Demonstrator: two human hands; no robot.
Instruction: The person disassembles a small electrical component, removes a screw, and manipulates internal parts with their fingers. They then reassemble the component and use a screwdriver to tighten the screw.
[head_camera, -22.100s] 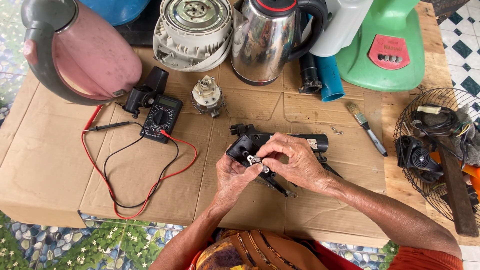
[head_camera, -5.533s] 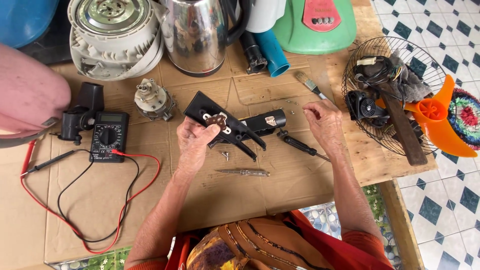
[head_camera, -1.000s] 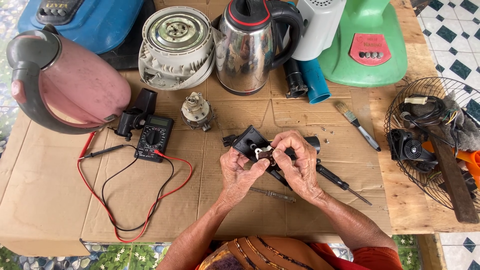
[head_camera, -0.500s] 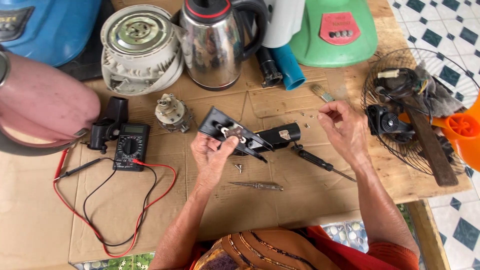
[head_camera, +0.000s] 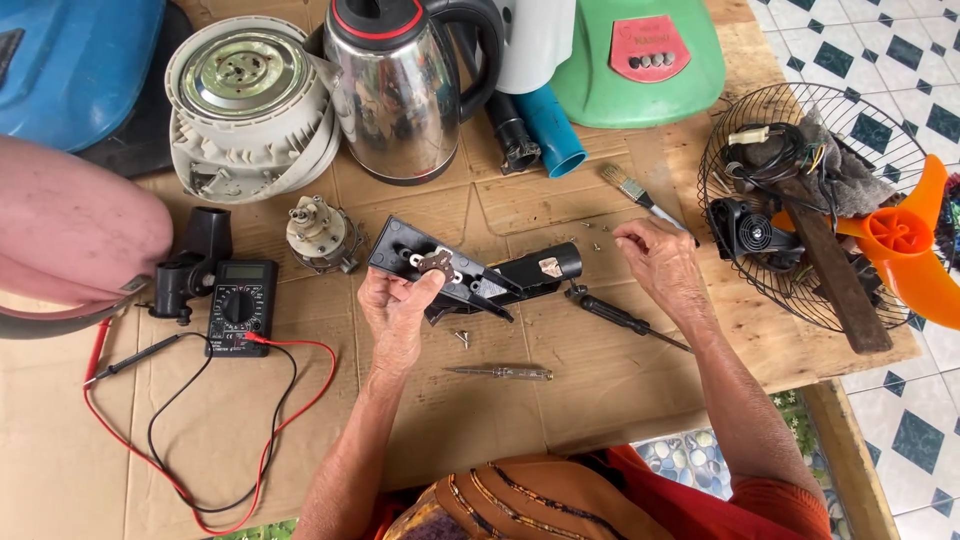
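The black part (head_camera: 470, 280) sat mid-table on the cardboard (head_camera: 560, 400), tilted up at its left end. My left hand (head_camera: 395, 310) was clamped on that end, thumb on the plate. My right hand (head_camera: 665, 265) was off it, fingertips pinched together over the small screws (head_camera: 595, 232); whether one was caught, I couldn't tell. Best kept the part steady and picked one screw at a time. A screwdriver (head_camera: 625, 320) lay just beside.

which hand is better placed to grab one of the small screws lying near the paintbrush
Right. The right hand rests fingers-down beside the loose screws on the cardboard, while the left hand is busy holding up the black handle part.
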